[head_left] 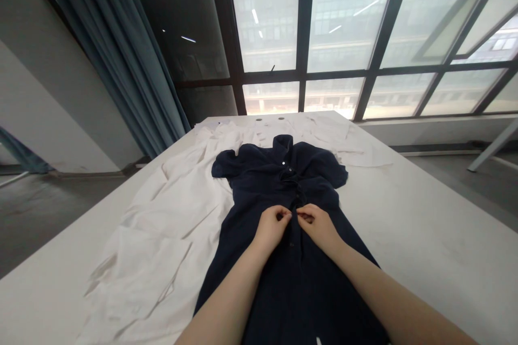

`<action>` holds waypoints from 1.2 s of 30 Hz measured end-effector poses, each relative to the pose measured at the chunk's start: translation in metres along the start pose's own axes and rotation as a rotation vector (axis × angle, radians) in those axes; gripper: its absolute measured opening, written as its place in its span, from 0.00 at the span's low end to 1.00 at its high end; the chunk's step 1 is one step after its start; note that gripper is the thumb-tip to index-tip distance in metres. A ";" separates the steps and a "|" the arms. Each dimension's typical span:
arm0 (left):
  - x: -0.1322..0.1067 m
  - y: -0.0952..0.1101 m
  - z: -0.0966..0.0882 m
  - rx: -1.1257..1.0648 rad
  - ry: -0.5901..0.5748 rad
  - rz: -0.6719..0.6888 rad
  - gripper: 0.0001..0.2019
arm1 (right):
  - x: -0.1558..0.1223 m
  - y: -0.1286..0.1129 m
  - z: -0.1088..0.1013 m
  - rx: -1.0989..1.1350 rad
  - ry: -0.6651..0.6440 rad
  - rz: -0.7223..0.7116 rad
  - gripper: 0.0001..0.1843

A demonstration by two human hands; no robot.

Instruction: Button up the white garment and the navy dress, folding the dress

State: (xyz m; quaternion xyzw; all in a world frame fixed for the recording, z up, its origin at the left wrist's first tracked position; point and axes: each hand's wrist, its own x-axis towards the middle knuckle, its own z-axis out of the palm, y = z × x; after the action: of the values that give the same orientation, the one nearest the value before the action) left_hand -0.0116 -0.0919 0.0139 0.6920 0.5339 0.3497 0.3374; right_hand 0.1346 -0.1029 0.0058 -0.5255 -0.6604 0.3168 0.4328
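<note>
Head view showed a navy dress [309, 280] lying face up on a white tabletop [441, 226], its long axis running straight away from the person, with the collar [283, 143] at the far end and the skirt passing between the forearms and out at the lower edge. The front placket [296, 234] followed that same axis, and it fell between the two hands: the left hand [274, 225] came to it from the left, the right hand [320, 225] from the right, neither clearly nearer. Their fingertips nearly met around waist height, with only a narrow strip of dark cloth between.

On each hand, thumb and forefinger were pressed together, apparently pinching the placket cloth; whether a button sat in either pinch could not be told. Two pale buttons [284, 163] showed beyond the hands, below the collar, and the placket rippled between them and the fingers. Another button [292, 245], dark and faint, lay just nearer the person than the fingertips.

White cloth [162, 242] was spread along the dress's left side and past its collar. Behind the tabletop stood a framed window [265, 21].
</note>
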 end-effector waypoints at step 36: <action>0.003 0.005 0.004 -0.362 -0.023 -0.151 0.10 | -0.001 -0.007 -0.005 -0.085 0.043 -0.160 0.08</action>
State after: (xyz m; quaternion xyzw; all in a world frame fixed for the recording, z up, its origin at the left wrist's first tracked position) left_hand -0.0050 -0.0908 0.0157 0.5821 0.5087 0.4058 0.4876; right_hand 0.1357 -0.1058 0.0141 -0.4960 -0.7036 0.2414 0.4480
